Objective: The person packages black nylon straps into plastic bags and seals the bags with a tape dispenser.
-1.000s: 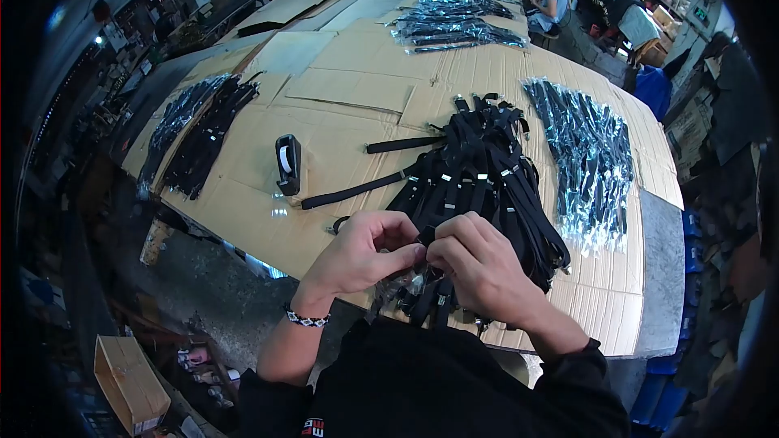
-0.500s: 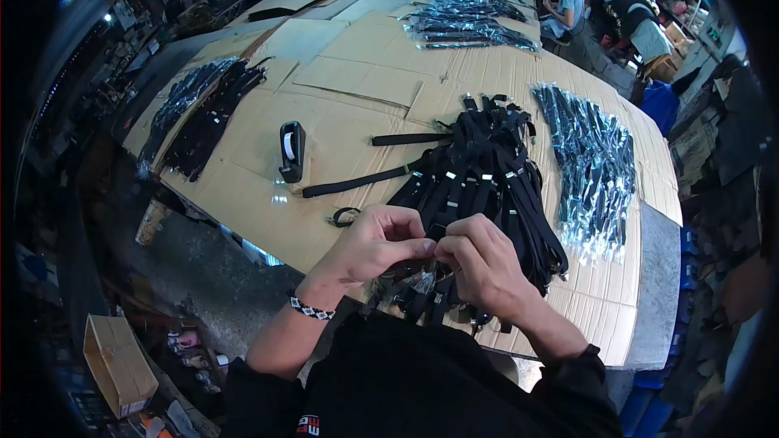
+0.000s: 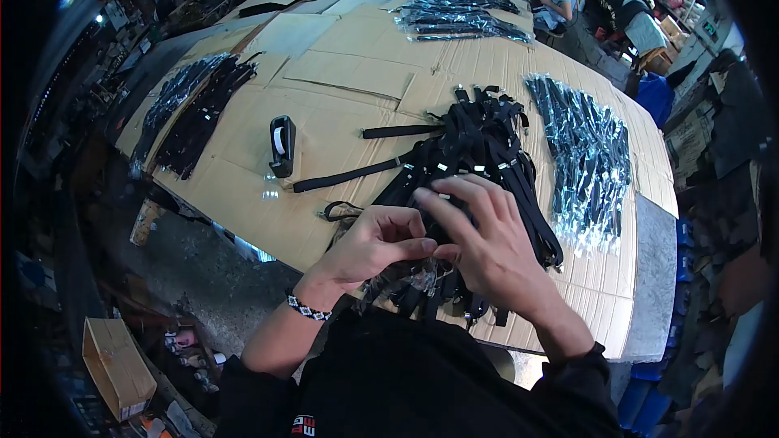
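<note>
Right hand [image 3: 497, 255] nearer the black strap pile [image 3: 483, 138], fingers spread; left hand [image 3: 369, 247] fingers curled, can't tell what's pinched. Pile lies on table [image 3: 654, 268], beneath and just beyond both, long axis near-to-far.

The straps [image 3: 491, 136] at centre are black with silvery clips [image 3: 480, 169], the cardboard [image 3: 341, 73] tan. Packets [image 3: 588, 162] at right glint bluish silver over black. Left of centre, the black tape dispenser [image 3: 282, 166] holds a white roll [image 3: 279, 141]. The bracelet [image 3: 308, 307], lower left, has black-and-white diamonds.
</note>
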`<state>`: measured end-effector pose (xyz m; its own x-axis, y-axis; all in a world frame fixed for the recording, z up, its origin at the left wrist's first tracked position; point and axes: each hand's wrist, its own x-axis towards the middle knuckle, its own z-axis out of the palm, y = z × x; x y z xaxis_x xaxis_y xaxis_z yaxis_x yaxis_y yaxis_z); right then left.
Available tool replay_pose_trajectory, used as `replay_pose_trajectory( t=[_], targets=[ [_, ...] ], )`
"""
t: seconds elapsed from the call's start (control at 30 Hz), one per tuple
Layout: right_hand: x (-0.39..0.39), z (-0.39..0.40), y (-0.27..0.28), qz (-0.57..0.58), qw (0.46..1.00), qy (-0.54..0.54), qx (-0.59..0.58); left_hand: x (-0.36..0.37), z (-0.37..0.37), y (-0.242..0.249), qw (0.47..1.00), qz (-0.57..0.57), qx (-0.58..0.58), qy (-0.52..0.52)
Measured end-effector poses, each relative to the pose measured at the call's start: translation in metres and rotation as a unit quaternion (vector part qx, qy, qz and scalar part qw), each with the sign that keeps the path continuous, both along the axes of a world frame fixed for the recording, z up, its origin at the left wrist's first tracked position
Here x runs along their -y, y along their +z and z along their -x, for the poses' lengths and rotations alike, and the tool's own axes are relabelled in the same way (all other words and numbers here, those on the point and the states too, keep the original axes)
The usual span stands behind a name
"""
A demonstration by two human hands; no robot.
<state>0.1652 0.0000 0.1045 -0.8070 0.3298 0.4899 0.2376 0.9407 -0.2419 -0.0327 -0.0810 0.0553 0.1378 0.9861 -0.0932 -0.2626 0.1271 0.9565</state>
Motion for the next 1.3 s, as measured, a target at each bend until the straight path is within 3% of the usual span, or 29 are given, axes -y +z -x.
replay_pose_trajectory(
  t=[0.27,0.3,0.4,0.5,0.63,0.73,0.87,0.9,1.0,1.3],
  targets=[
    [-0.017,0.007,0.011,0.004,0.992,0.114,0.058,0.011,0.005,-0.001,0.987,0.051,0.146,0.031],
    [-0.018,0.009,0.013,-0.006,0.99,0.118,0.072,0.011,0.006,0.003,0.992,0.022,0.126,0.006],
    [-0.019,0.012,0.02,-0.017,0.985,0.137,0.104,0.016,0.009,0.013,0.994,0.071,0.078,0.025],
    [-0.023,0.017,0.023,-0.007,0.98,0.168,0.105,0.018,0.018,0.02,1.0,-0.019,-0.014,-0.003],
    [-0.026,0.024,0.044,-0.025,0.978,0.19,0.081,0.022,0.022,0.042,0.985,-0.102,-0.133,0.047],
    [-0.032,0.028,0.068,-0.039,0.98,0.188,0.055,0.025,0.017,0.07,0.957,-0.151,-0.224,0.105],
    [-0.037,0.031,0.094,-0.018,0.972,0.229,0.041,0.014,0.02,0.079,0.889,-0.307,-0.316,0.124],
    [-0.036,0.031,0.099,-0.018,0.972,0.23,0.042,0.011,0.015,0.077,0.91,-0.302,-0.242,0.148],
    [-0.038,0.032,0.107,0.026,0.968,0.239,0.069,0.018,0.016,0.082,0.961,-0.183,-0.176,0.112],
    [-0.048,0.034,0.089,0.154,0.95,0.258,0.087,0.02,0.017,0.066,0.966,-0.172,-0.165,0.098]
  ],
)
